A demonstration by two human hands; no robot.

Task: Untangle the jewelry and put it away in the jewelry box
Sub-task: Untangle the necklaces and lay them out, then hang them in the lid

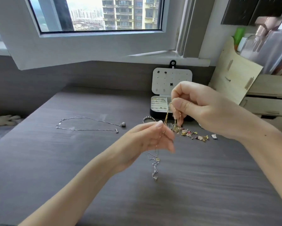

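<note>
the person's right hand point(202, 108) is raised, its fingers curled in, and it pinches the upper end of a gold chain point(166, 117) between thumb and forefinger. the left hand point(146, 139), lower and nearer the body, pinches the same chain further down with thumb and fingertip, its other fingers loosely spread. holding it this way stretches the chain taut between the two hands, which seems meant to let the knot show and the weight of the rest pull it free. below the left hand a silver chain point(155, 167) hangs caught in the gold one; whether its end touches the table point(71, 160) cannot be told. the jewelry box point(154, 110) stands open just beyond the right hand, lid upright, likely kept close so each freed piece can go straight in. counted: two hands at work, one box, and what looks like two silver necklaces point(88, 123) laid out straight to the far side of the left hand, well apart from it, probably set there so they cannot knot again. one beaded bracelet point(149, 119) lies between the left hand and the box. under the right hand sits one small heap of charms and earrings point(194, 134), too mixed and small to count. none of the loose pieces has been put away yet, so the task looks to be in its early half.
</note>
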